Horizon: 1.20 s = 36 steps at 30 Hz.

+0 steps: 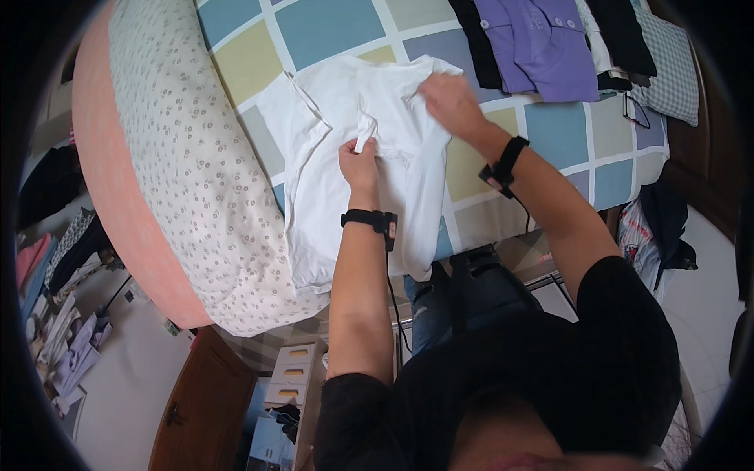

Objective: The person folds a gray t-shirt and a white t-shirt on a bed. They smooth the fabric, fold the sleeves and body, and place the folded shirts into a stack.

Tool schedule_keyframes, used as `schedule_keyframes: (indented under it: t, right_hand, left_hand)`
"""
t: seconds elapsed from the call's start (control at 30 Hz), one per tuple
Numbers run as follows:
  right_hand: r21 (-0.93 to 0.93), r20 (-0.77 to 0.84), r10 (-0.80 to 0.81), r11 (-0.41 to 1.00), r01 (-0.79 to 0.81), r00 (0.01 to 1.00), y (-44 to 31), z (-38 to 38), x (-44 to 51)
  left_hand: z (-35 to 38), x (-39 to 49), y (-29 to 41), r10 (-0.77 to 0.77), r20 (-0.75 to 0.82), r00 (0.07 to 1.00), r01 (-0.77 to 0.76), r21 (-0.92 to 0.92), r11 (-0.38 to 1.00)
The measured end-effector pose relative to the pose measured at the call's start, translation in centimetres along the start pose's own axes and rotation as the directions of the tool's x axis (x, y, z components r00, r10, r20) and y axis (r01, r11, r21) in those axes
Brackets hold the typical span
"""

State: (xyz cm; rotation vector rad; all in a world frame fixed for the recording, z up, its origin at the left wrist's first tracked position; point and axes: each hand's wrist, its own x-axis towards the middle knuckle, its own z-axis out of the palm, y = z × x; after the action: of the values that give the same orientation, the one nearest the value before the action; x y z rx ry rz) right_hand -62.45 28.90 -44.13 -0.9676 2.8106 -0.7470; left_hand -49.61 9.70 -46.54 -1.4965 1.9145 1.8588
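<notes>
A white long-sleeved shirt (324, 200) lies spread on the bed, its collar edge toward the top and part of it folded over at the right. My left hand (359, 165) pinches a bit of the white cloth near the shirt's middle between thumb and fingers. At the shirt's upper right shoulder is my right hand (450, 103), blurred, with its fingers curled at the fabric; whether it grips the cloth does not show. Each wrist wears a black strap with a small device and a cable.
The bed has a checked sheet (330, 29). A flower-print quilt (177, 147) with a pink edge lies left. Folded purple clothing (548, 53), black garments (618, 35), glasses (638, 112) and a gingham pillow (668, 70) are at upper right. A white drawer unit (288, 374) stands below.
</notes>
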Motion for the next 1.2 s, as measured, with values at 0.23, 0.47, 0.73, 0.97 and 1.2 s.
schedule_keyframes:
  t: [0.23,0.47,0.73,0.97,1.2]
  right_hand:
    - [-0.064,0.302,0.383,0.922,-0.382,0.873,0.2,0.4,-0.2]
    - [0.453,0.076,0.455,0.777,-0.437,0.887,-0.9,0.6,4.4]
    - [0.686,0.579,0.397,0.235,-0.689,0.712,0.4,2.1,6.3]
    - [0.679,0.481,0.3,0.468,-0.566,0.824,5.5,0.3,0.8]
    - [0.237,0.166,0.049,0.967,-0.088,0.985,2.7,-1.8,-0.7]
  left_hand:
    - [-1.1,-0.4,0.6,0.025,0.192,0.981,0.027,-0.265,0.964]
    - [-1.3,-2.1,3.3,0.1,0.243,0.965,-0.171,0.292,0.941]
    - [-0.2,-4.3,3.8,-0.159,0.317,0.935,0.255,-0.289,0.923]
    - [-1.2,-5.4,-0.1,0.46,0.49,0.741,-0.567,0.09,0.818]
    - [-0.9,-7.0,-0.6,0.525,0.522,0.672,-0.721,0.298,0.626]
